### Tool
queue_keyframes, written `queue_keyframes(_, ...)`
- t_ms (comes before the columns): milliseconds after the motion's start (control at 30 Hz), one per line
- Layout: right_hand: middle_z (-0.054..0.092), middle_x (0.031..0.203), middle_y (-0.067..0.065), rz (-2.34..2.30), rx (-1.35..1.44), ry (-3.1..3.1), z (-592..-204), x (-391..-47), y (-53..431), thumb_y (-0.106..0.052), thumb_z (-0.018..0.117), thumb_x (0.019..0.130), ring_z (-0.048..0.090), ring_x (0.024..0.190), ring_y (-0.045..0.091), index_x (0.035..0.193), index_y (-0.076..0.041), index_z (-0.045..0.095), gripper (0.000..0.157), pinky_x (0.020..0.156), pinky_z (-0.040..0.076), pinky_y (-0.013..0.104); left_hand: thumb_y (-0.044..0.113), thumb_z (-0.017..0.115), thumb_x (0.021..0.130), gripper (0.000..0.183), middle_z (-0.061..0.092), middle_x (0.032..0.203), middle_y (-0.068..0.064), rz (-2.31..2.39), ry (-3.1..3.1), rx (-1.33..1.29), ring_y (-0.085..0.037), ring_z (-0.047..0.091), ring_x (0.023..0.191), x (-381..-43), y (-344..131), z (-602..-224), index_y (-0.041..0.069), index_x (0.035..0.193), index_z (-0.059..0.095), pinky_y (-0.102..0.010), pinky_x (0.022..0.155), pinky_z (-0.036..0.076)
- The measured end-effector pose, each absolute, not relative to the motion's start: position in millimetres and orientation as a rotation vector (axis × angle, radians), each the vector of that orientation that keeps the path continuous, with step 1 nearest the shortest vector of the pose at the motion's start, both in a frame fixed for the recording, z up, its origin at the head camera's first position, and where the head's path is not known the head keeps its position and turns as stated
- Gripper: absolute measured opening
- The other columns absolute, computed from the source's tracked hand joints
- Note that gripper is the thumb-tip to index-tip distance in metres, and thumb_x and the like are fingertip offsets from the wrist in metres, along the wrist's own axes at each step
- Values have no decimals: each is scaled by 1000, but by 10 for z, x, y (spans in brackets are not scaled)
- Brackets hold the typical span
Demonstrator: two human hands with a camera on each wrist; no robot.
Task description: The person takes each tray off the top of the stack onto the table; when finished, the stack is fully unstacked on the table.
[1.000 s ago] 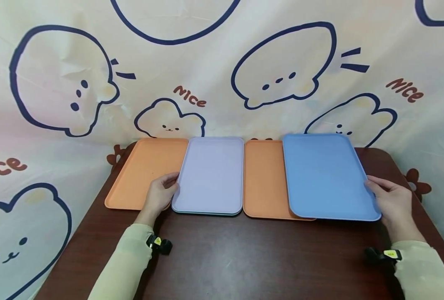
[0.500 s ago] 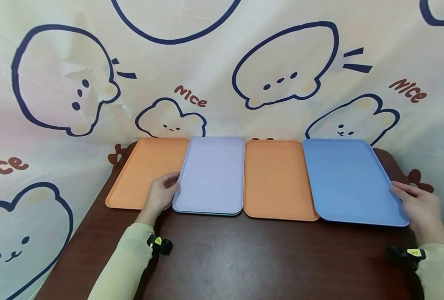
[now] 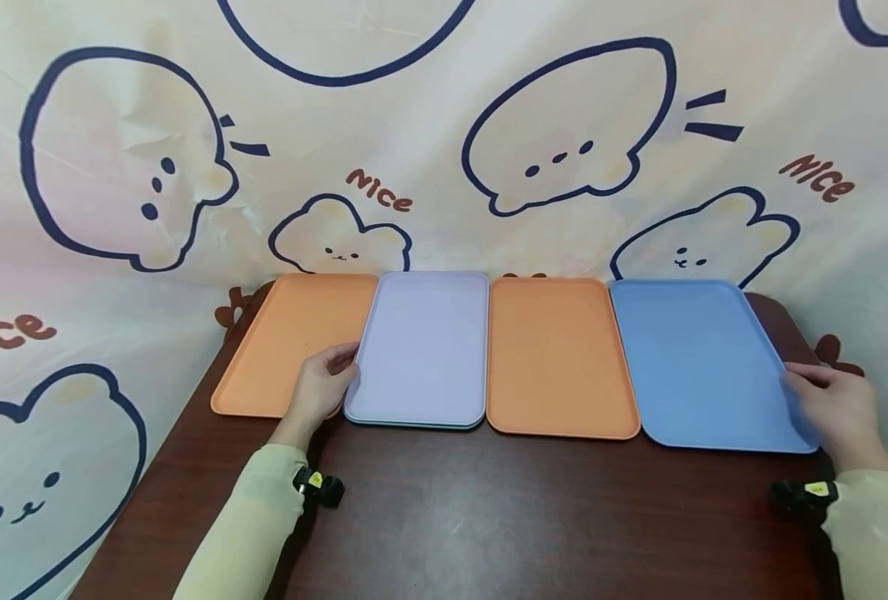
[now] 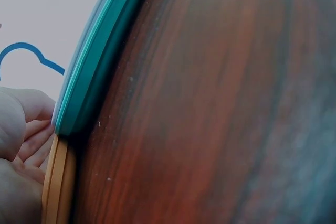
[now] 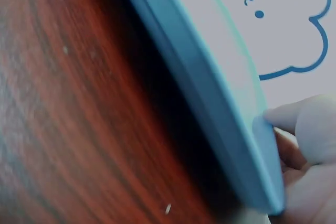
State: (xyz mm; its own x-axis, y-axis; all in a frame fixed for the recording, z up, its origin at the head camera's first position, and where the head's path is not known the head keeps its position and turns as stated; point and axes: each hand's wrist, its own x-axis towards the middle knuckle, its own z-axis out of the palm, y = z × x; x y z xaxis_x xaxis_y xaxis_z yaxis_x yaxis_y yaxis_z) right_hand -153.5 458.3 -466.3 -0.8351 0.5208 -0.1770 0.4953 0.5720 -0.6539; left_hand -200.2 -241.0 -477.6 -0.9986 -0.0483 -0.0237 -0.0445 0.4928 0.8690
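A lavender tray (image 3: 423,350) lies on top of a teal one (image 4: 86,93), whose edge shows beneath it. My left hand (image 3: 320,385) holds the left edge of this stack, its wrist over the left orange tray (image 3: 286,342). At the right end of the row is a blue tray (image 3: 714,367), its left edge alongside the second orange tray (image 3: 562,358). My right hand (image 3: 843,412) pinches the blue tray's right edge near its front corner. In the right wrist view the thumb is on the rim (image 5: 262,135), with fingers behind it and dark shadow under the tray.
The trays stand in a row along the back of a dark brown wooden table (image 3: 489,525). Behind it hangs a pale cloth (image 3: 549,242) with cartoon figures and lettering.
The right hand has carried the blue tray rightward and lowered it, off the second orange tray it overlapped, to a place beside it. The left hand has kept its place.
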Motion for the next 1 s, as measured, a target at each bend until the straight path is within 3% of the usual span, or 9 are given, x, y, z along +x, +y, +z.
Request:
queue_keyframes(300,19,166,47,1048,-685,-2927,-4541,-1523,4517,-24,44,114,16,157,65,151,14,48,53,120,27,79,2,59,106,45,62,151,-29,-1550,-2723,83,-42,60,143,-2007,-2469,-4755,-6,150,59,-55,119,49)
queue_keyframes(433,20,165,48,1019,-677,-2936,-4502,-1502,4488,-27,42,114,19,155,67,155,14,43,58,120,27,80,3,60,106,45,63,150,-28,-1556,-2725,86,-42,60,142,-2015,-2457,-4762,-5,149,60,-54,119,50)
queue_keyframes(500,27,164,47,992,-698,-2894,-4480,-1490,4435,-27,42,113,27,153,66,156,12,43,58,118,33,78,4,60,106,45,63,150,-28,-1557,-2729,82,-42,61,142,-2018,-2446,-4764,-5,149,60,-54,119,50)
queue_keyframes(600,47,155,43,946,-722,-2784,-4445,-1511,4275,-25,42,111,44,144,60,154,9,50,55,99,55,58,5,60,105,44,63,150,-28,-1562,-2723,80,-42,61,141,-2021,-2440,-4767,-5,149,60,-54,119,50)
queue_keyframes(667,56,149,39,942,-692,-2718,-4417,-1545,4118,-25,45,111,51,139,55,151,6,56,52,81,52,37,5,60,105,44,64,149,-28,-1558,-2718,77,-42,62,141,-2021,-2444,-4765,-6,148,60,-54,119,50)
queue_keyframes(733,62,143,37,940,-599,-2697,-4387,-1586,3946,-26,48,111,57,129,48,147,5,61,49,71,40,23,5,61,105,44,64,148,-29,-1557,-2713,81,-43,62,140,-2019,-2450,-4761,-6,148,61,-54,118,50)
queue_keyframes(833,69,135,34,981,-422,-2692,-4340,-1650,3667,-26,53,111,67,105,15,141,5,67,46,68,39,13,4,61,105,44,64,148,-29,-1565,-2710,85,-42,62,140,-2019,-2453,-4757,-6,147,61,-55,118,50)
queue_keyframes(900,72,130,33,1036,-308,-2682,-4324,-1693,3475,-25,56,111,60,89,-10,137,5,70,43,67,42,7,5,61,105,44,64,149,-28,-1569,-2714,84,-42,61,141,-2019,-2452,-4757,-5,148,61,-54,119,50)
queue_keyframes(1000,74,125,33,1166,-182,-2648,-4304,-1763,3194,-22,57,111,51,80,-27,134,8,71,40,69,46,2,4,61,105,44,63,149,-28,-1579,-2716,82,-41,61,141,-2016,-2450,-4764,-5,148,61,-54,119,50)
